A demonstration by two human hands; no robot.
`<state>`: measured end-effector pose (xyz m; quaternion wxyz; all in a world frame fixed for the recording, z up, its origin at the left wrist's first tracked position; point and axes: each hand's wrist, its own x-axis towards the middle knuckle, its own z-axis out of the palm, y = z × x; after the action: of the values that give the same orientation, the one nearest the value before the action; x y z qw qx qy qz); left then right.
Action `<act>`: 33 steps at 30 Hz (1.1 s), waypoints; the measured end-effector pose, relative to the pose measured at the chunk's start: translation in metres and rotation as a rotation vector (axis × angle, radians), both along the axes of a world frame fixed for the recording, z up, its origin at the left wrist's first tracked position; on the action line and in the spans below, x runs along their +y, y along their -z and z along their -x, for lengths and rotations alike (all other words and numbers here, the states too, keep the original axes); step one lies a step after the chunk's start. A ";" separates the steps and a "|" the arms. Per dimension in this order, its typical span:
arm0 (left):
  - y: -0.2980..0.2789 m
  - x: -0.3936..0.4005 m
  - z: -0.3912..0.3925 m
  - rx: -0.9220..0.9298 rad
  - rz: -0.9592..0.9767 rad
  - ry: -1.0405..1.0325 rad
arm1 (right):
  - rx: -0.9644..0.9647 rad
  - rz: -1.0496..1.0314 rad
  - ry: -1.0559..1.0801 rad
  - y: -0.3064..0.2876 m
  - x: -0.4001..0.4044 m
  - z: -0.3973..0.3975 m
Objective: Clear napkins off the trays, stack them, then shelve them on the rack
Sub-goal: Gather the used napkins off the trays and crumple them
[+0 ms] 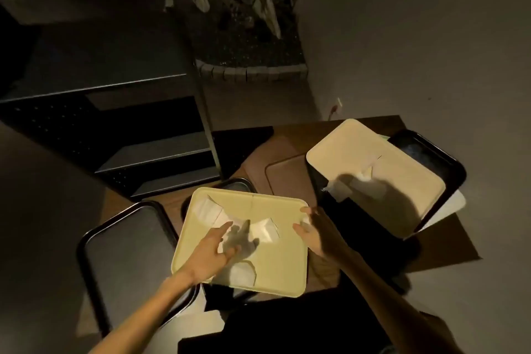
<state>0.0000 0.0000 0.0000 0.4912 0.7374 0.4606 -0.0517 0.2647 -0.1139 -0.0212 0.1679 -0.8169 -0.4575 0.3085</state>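
A cream tray (275, 267) lies in front of me on the brown table, with several white napkins on it: one at its far left (207, 209), one in the middle (265, 230), one near its front edge (241, 274). My left hand (214, 253) hovers open over the tray's left half, fingers spread above a napkin. My right hand (311, 231) is at the tray's right rim, fingers apart, with something small and white by the fingertips. A second cream tray (402, 181) with a napkin (366, 172) sits to the right on a black tray (448, 164).
A black tray (120, 253) lies at the left, another black tray edge (235, 181) peeks out behind the near cream tray. A dark metal rack (161, 158) with shelves stands at the back left. A planter (250, 37) sits behind.
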 end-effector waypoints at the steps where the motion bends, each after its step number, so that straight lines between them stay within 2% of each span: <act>1: 0.007 -0.005 -0.003 0.036 -0.009 -0.009 | -0.001 0.028 0.042 0.006 -0.003 -0.002; 3: 0.019 -0.015 -0.011 0.134 -0.008 -0.014 | -0.020 0.068 0.077 0.016 -0.008 -0.009; 6: 0.034 -0.030 -0.019 0.254 0.015 -0.040 | -0.121 0.185 0.018 0.027 -0.013 -0.016; 10: 0.056 -0.041 -0.029 0.322 0.101 -0.134 | -0.122 0.307 0.020 0.039 -0.007 -0.021; 15: 0.055 -0.052 -0.050 0.280 0.141 -0.152 | -0.092 0.292 -0.011 0.055 -0.003 -0.026; 18: 0.062 -0.055 -0.050 0.297 0.051 -0.266 | -0.086 0.221 -0.025 0.053 -0.003 -0.031; 21: 0.065 -0.054 -0.053 0.285 -0.037 -0.292 | -0.154 0.128 -0.044 0.041 -0.004 -0.041; 25: 0.053 -0.046 -0.079 0.169 -0.124 -0.302 | -0.270 -0.113 0.084 0.017 -0.003 -0.066; 27: 0.053 -0.044 -0.093 0.137 -0.132 -0.314 | -0.278 -0.168 0.187 0.012 -0.001 -0.085; 30: 0.051 -0.042 -0.114 0.086 -0.034 -0.298 | -0.300 -0.109 0.270 0.019 0.009 -0.117; 33: 0.053 -0.043 -0.128 0.101 -0.004 -0.196 | -0.360 -0.005 0.236 0.028 0.016 -0.136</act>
<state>0.1284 -0.0430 -0.0529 0.4687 0.6863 0.5548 -0.0396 0.4003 -0.0977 -0.0490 0.1203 -0.9063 -0.3820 0.1349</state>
